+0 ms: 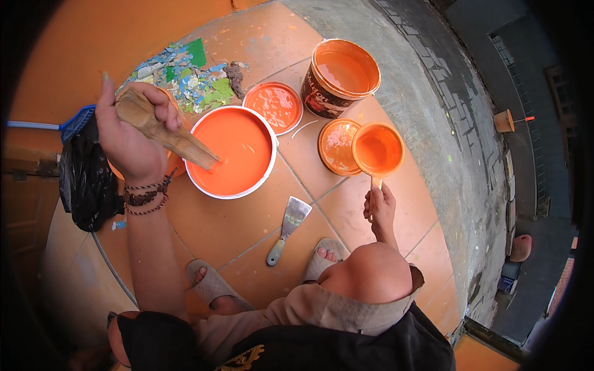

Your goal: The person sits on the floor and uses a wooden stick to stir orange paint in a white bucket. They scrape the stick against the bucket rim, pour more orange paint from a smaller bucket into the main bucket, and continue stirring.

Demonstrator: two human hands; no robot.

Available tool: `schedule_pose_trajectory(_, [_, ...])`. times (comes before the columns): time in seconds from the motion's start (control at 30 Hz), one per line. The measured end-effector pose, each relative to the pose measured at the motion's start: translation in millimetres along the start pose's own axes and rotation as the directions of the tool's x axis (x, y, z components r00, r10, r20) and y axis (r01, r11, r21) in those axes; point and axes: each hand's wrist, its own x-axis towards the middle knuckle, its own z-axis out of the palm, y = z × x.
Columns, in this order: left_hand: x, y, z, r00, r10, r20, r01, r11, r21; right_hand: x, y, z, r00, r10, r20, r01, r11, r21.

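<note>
My left hand (133,130) grips a broad, worn wooden stick (164,130) at the upper left, its narrow end at the orange paint in a white-rimmed bucket (247,167). Another orange container behind that hand is mostly hidden. My right hand (380,207) holds the handle of an orange dipper (377,148) with paint inside, beside a paint-covered round lid (334,139). A taller bucket of orange paint (334,93) with a dark label stands at the back, near a second paint-coated lid (272,105). A metal scraper (289,226) lies on the tiles between me and the white-rimmed bucket.
Paint flakes (185,80) lie at the back left, with a black plastic bag (90,185) and a blue-headed tool (74,123) by the orange wall (59,55). My sandaled feet are below. A grey paved strip (433,123) runs beyond the tiles at right.
</note>
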Motion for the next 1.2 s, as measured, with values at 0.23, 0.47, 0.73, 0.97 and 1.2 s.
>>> schedule_pose_trajectory(0.23, [11,2,-15,0.982,-0.042,-0.185,0.044,0.999,0.004,-48,29,-38,0.981,0.19,-0.023,-0.187,0.978,0.089])
schedule_pose_trajectory(0.47, [20,-1,-39,0.946,-0.018,-0.324,0.028,0.999,0.028,-63,72,-85,0.958,0.286,0.013,-0.282,0.951,-0.126])
schedule_pose_trajectory(0.73, [19,-1,-42,0.865,-0.035,-0.501,0.026,0.999,-0.025,-57,92,-92,0.968,0.249,0.03,-0.238,0.948,-0.209])
schedule_pose_trajectory(0.97, [15,-8,-53,0.797,-0.042,-0.603,0.002,0.998,-0.068,-47,42,-87,0.754,-0.388,-0.53,0.173,0.896,-0.409])
schedule_pose_trajectory(1.2, [23,-14,-76,0.836,-0.119,-0.536,0.079,0.992,-0.098,60,-70,14,0.894,-0.444,0.06,0.448,0.88,-0.156])
